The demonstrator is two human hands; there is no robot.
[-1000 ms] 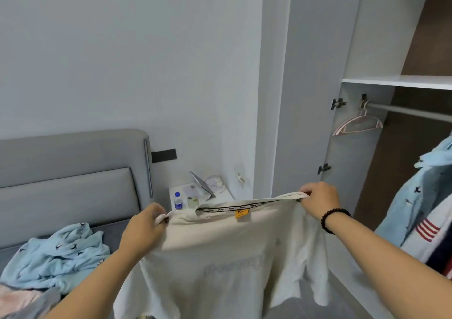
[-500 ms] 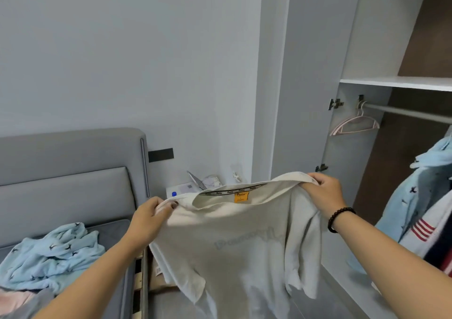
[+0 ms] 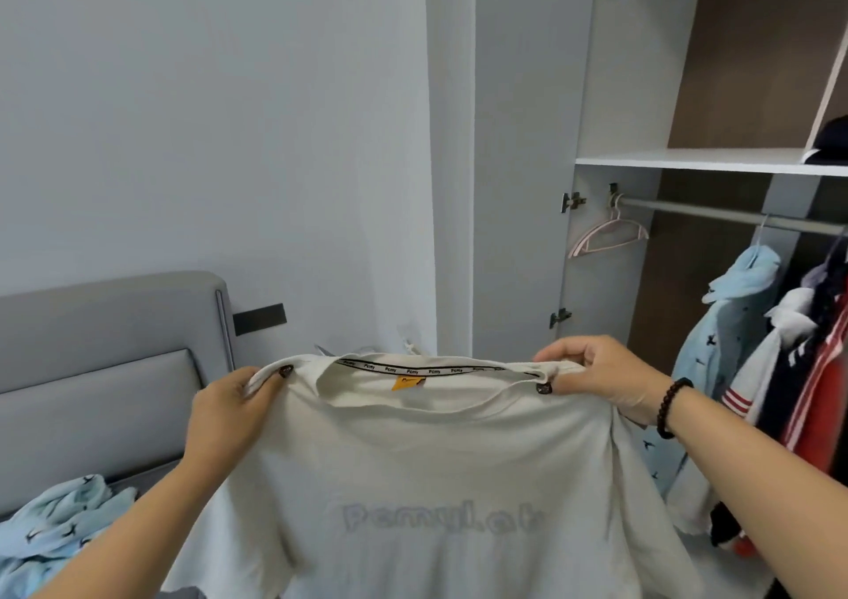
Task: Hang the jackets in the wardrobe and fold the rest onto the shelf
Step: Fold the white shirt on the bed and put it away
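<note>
A cream T-shirt (image 3: 426,470) with pale lettering and an orange neck tag hangs spread out in front of me. My left hand (image 3: 229,410) pinches its left shoulder, and my right hand (image 3: 601,378), with a dark bead bracelet on the wrist, pinches its right shoulder. To the right the open wardrobe shows a white shelf (image 3: 697,162) and a metal rail (image 3: 716,214). An empty pink hanger (image 3: 608,236) hangs at the rail's left end. A light blue patterned jacket (image 3: 729,323) and a red, white and navy jacket (image 3: 812,369) hang further right.
A grey bed headboard (image 3: 105,350) stands at the left, with a light blue patterned garment (image 3: 55,534) crumpled on the bed. The open wardrobe door (image 3: 527,148) is behind the shirt. A dark folded item (image 3: 830,139) lies on the shelf at the far right.
Both hands have pulled the shirt level and taut at the shoulders, so it hangs flat. My view has tilted up and right, showing more of the shelf and hanging jackets.
</note>
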